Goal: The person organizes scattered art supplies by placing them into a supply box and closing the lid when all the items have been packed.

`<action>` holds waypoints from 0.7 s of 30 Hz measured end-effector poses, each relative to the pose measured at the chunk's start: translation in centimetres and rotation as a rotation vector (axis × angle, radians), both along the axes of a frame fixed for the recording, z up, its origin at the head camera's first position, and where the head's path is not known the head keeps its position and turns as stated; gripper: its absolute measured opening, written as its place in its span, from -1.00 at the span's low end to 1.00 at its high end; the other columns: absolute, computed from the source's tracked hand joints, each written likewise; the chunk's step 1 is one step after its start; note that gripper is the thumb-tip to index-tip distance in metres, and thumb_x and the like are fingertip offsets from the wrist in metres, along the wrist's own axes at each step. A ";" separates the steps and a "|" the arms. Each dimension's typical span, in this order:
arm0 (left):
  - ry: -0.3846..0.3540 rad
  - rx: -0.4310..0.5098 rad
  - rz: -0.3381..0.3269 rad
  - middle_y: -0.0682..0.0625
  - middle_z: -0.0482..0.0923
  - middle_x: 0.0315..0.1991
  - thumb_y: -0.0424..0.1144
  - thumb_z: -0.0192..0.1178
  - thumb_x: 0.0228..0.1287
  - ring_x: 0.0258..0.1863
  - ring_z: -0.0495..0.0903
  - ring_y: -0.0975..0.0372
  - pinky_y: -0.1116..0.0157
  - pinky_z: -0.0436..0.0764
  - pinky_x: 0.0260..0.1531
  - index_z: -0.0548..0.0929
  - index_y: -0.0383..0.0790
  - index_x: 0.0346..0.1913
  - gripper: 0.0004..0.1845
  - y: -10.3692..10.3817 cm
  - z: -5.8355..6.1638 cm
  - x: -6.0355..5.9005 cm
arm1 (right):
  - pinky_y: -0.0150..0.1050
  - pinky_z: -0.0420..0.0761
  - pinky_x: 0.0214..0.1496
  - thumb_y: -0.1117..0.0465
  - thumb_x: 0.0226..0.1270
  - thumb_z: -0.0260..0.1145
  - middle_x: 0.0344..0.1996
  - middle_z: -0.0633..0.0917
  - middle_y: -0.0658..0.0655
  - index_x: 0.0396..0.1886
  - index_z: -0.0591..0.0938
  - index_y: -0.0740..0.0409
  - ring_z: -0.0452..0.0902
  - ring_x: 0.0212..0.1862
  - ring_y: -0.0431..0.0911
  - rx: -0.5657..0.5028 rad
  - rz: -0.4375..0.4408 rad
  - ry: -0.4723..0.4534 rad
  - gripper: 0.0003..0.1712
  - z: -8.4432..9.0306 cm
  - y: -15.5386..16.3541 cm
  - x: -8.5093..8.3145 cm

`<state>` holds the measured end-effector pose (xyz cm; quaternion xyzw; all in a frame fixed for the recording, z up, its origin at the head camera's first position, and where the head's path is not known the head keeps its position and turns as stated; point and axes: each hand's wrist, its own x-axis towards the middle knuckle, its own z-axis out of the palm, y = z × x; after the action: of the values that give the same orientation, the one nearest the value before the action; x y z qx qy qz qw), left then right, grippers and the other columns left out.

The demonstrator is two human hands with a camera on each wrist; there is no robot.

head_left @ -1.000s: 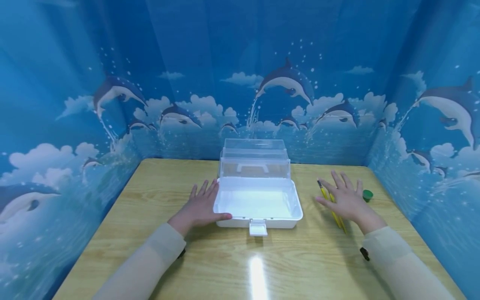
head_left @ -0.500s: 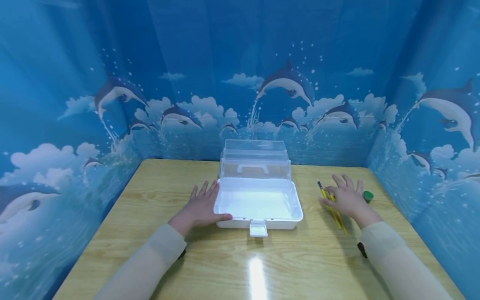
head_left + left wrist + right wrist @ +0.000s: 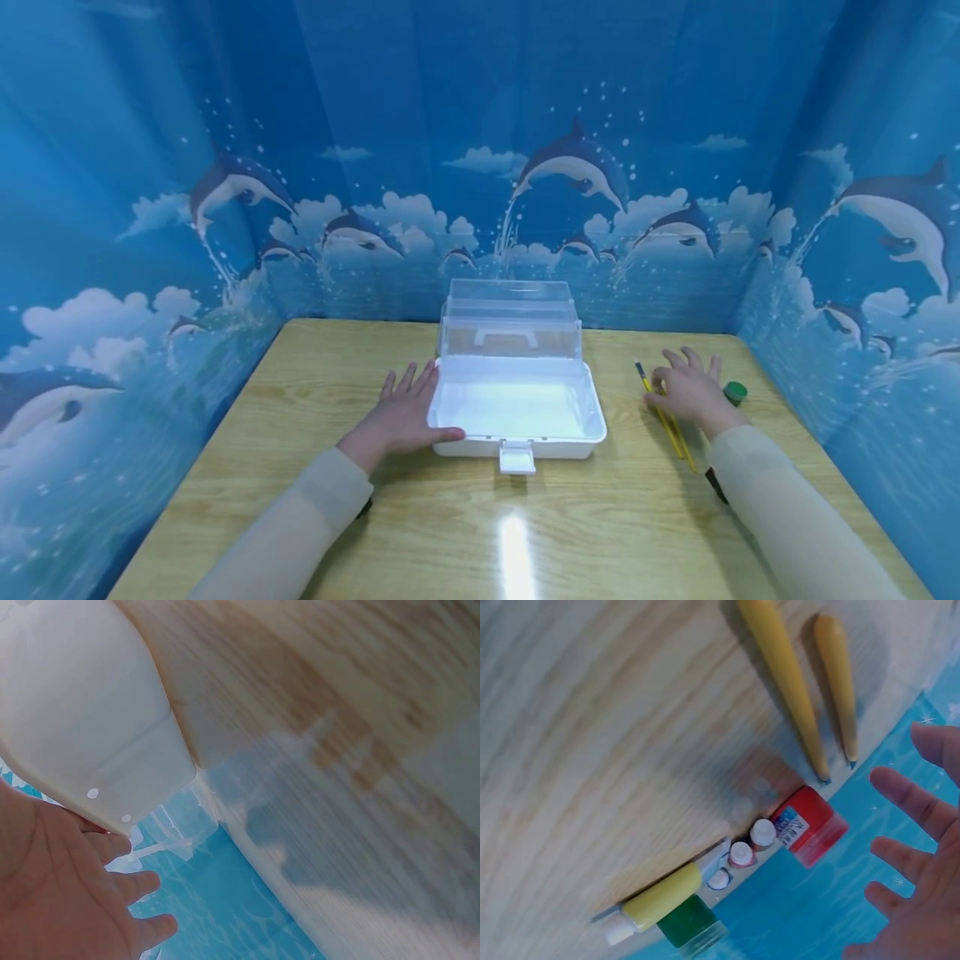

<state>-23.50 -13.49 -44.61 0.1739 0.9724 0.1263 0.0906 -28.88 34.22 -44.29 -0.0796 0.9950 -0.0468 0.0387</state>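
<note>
I see the two yellow paintbrushes (image 3: 667,417) lying side by side on the wooden table (image 3: 480,533), right of the open white storage box (image 3: 517,408), long axes running away from me. My right hand (image 3: 690,392) hovers above them, fingers spread, gripping nothing. My left hand (image 3: 401,412) lies flat against the box's left side, apparently steadying it.

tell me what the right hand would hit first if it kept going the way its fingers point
Probably the yellow paintbrushes: the right hand hovers right over them, fingers spread toward the table's far edge. Past them the wood looks free, though depth is unclear.
</note>
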 end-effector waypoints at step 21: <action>-0.005 0.005 0.010 -0.06 -0.34 0.62 0.62 0.01 0.10 0.58 -0.36 -0.08 -0.13 -0.41 0.48 -0.22 -0.20 0.60 0.30 0.1 0.1 0.1 | 0.53 -0.71 0.19 -0.12 0.22 0.40 0.45 0.11 0.56 -0.58 0.56 -0.01 -0.42 0.47 0.55 0.050 -0.052 -0.004 -0.63 -2.0 0.8 -1.8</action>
<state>-23.39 -13.39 -44.53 0.1691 0.9727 0.1295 0.0922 -30.68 34.98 -46.29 -0.0528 0.9975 -0.0233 0.0413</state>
